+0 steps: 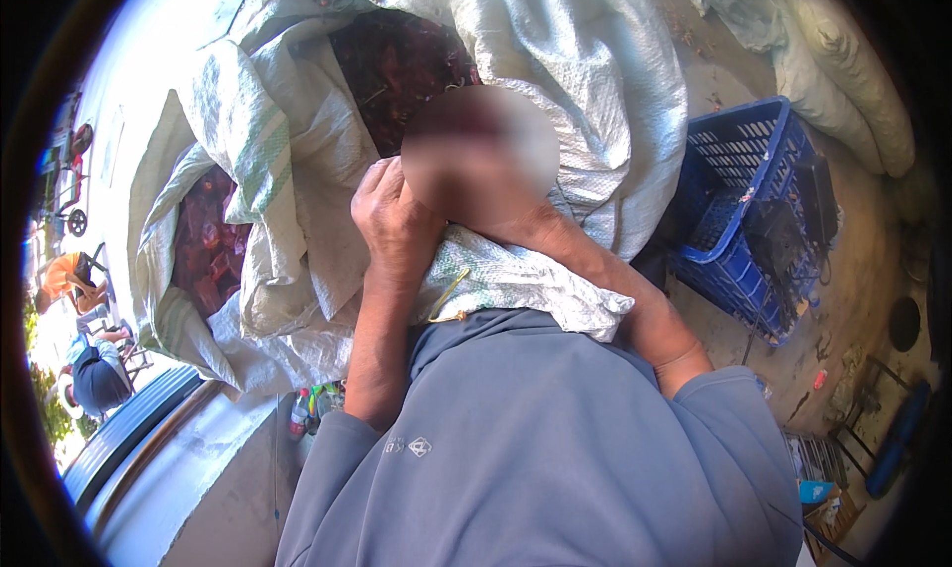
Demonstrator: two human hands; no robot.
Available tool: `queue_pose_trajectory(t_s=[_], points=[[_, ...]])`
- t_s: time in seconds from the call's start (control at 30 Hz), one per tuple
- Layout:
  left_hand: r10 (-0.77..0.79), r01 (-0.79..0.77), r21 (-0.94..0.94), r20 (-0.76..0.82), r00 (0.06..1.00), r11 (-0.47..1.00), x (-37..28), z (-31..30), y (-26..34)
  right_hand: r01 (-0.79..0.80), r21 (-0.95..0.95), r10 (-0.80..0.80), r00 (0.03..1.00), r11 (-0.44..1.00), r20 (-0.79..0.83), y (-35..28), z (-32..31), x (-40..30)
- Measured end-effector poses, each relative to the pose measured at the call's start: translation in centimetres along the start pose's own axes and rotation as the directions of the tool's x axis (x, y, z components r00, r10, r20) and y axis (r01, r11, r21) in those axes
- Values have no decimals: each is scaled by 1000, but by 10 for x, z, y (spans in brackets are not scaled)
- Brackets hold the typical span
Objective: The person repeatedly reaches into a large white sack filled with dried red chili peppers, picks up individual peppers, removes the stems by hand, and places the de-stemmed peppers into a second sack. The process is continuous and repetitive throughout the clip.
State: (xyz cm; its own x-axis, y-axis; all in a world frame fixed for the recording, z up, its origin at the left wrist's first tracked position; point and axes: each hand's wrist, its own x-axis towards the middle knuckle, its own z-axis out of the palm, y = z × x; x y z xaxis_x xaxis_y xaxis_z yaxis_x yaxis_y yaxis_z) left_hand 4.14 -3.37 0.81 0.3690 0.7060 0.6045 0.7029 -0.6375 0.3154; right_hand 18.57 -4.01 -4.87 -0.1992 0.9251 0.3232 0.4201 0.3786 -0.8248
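My left hand (pixel 396 206) is in front of my chest with its fingers curled. A blurred patch covers its fingertips and most of my right hand (pixel 509 206), which comes in from the other side. Whether either hand holds anything cannot be made out. Both are over the mouth of a large white woven sack (pixel 587 99), where dark red dried pods that look like chillies (pixel 398 61) show. A folded edge of white woven sacking (pixel 513 273) lies across my lap, with a yellow tie (pixel 450 296) on it.
More red pods (pixel 212 243) show in an opened sack at left. A blue plastic crate (pixel 744 195) stands at right, below full pale sacks (pixel 825 61). Bottles (pixel 301 411) are by my left elbow. Two people (pixel 71 281) are outside at far left.
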Motion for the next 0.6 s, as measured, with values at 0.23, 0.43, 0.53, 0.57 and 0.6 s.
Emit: queue_pose_trajectory(t_s=[0.23,0.43,0.53,0.57,0.6], points=[[-646,523,-588,2,764,617,-10,9,-14,87,11,-87,993,996,74,-10,-7,-9],[-743,330,-832,-139,655,446,108,-27,-52,-216,256,118,929,942,350,-13,-21,-13],[-628,243,-892,-56,776,380,172,-7,-62,-242,333,125,934,911,336,-15,-20,-10],[-602,293,-822,-74,795,489,177,6,-77,-215,344,102,943,914,318,-14,-19,-12],[-592,397,-698,-47,805,595,167,24,-107,-213,327,106,943,921,315,-10,-18,-13]])
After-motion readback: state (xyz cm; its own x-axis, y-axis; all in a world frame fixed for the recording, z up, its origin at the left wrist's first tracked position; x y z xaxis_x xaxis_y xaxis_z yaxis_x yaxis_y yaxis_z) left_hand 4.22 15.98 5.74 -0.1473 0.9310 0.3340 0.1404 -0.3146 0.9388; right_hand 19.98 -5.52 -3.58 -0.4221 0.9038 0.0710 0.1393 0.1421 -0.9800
